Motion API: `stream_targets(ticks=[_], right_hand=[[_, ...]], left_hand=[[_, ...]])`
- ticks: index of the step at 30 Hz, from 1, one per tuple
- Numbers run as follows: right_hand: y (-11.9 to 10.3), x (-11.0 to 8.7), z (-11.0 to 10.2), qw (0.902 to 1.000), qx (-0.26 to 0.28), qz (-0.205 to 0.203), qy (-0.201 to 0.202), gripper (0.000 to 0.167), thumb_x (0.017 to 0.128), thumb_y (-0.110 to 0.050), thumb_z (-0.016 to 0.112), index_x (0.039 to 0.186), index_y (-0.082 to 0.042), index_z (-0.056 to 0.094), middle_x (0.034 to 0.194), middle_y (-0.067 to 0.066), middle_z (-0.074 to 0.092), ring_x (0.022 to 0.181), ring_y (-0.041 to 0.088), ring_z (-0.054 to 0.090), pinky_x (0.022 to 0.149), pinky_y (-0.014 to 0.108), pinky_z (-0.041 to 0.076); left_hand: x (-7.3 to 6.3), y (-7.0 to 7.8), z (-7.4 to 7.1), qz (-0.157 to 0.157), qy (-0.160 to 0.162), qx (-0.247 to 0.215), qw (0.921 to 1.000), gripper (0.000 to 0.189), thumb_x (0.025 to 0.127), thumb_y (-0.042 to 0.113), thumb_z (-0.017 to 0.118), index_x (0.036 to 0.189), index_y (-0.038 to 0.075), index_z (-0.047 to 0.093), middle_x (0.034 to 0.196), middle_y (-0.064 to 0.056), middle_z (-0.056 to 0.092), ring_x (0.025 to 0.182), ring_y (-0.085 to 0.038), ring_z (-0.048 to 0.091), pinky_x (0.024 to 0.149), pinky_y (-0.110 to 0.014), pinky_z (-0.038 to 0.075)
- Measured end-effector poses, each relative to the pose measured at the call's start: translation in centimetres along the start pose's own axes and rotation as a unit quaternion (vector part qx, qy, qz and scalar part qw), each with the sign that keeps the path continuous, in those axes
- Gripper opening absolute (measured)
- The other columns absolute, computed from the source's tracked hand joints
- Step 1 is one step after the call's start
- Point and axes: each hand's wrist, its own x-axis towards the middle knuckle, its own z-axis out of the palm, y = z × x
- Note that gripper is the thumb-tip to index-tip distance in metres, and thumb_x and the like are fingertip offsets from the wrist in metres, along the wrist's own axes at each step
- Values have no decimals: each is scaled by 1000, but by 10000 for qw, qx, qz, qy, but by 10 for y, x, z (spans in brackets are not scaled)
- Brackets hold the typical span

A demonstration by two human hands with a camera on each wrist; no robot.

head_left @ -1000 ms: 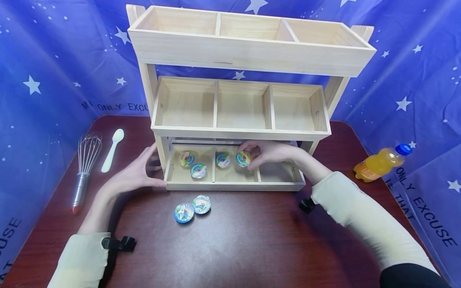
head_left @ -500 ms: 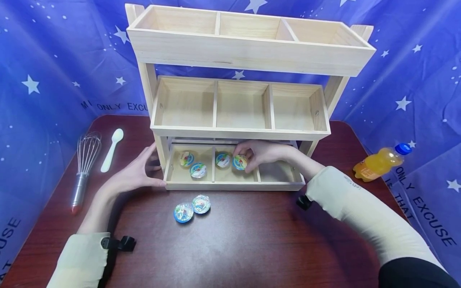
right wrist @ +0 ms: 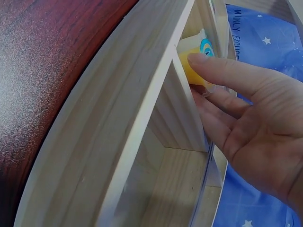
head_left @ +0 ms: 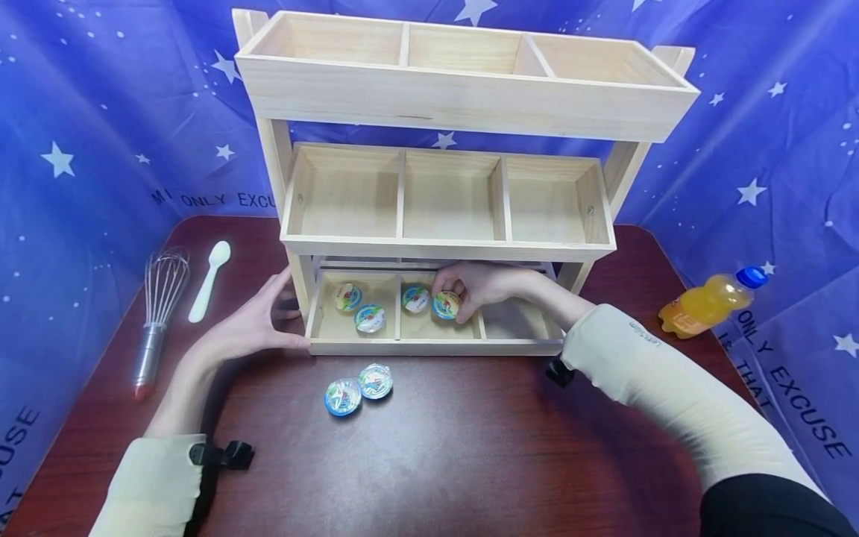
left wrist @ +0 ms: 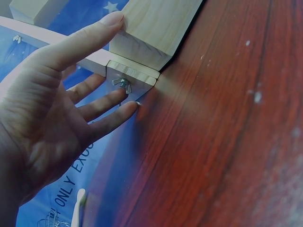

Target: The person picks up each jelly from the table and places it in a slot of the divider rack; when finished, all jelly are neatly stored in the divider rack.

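Observation:
My right hand (head_left: 493, 287) pinches a jelly cup (head_left: 446, 305) inside the middle compartment of the bottom tray (head_left: 436, 347). In the right wrist view that yellow cup (right wrist: 190, 66) sits between thumb and fingers, just past a divider. Beside it lies another jelly cup (head_left: 415, 299), and the left compartment holds two more, one near the back (head_left: 348, 297) and one in front (head_left: 370, 318). My left hand (head_left: 251, 321) rests against the left end of the wooden rack (head_left: 436, 246). Its thumb touches the tray's corner, with the other fingers spread by the wing nut (left wrist: 122, 84).
Two jelly cups (head_left: 343, 397) lie on the table before the rack. At left are a whisk (head_left: 156, 321) and a white spoon (head_left: 209, 282); at right an orange drink bottle (head_left: 708, 304) lies tilted. The middle tray (head_left: 450, 247) overhangs the right hand.
My right hand has moved slightly left and down with the jelly cup, bringing it nearer the other cup in the middle compartment. The left hand stays in place.

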Motion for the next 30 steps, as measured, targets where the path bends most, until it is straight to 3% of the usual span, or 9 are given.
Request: stream_targets(ticks=[10, 20, 30], right_hand=[[-2, 2, 8, 9985, -530, -106, -14, 55, 70, 6, 85, 121, -5, 66, 117, 16, 69, 109, 26, 65, 97, 35, 58], [-2, 3, 11, 9988, -481, 98, 6, 57, 73, 6, 85, 126, -1, 65, 120, 19, 67, 110, 29, 66, 97, 34, 59], [-6, 0, 11, 9945, -1042, 109, 56, 61, 74, 1, 87, 131, 0, 64, 121, 18, 67, 107, 27, 69, 96, 33, 60]], left_hand=[[0, 0, 0, -67, -17, -47, 10000, 134, 71, 28, 96, 162, 49, 0, 162, -17, 26, 139, -43, 53, 114, -58, 44], [0, 1, -1, -101, -25, -27, 9999, 134, 71, 29, 96, 161, 51, 0, 163, -16, 26, 141, -43, 50, 114, -59, 44], [0, 0, -1, -64, -37, -22, 10000, 134, 72, 28, 96, 162, 50, -1, 161, -17, 27, 139, -44, 53, 113, -58, 45]])
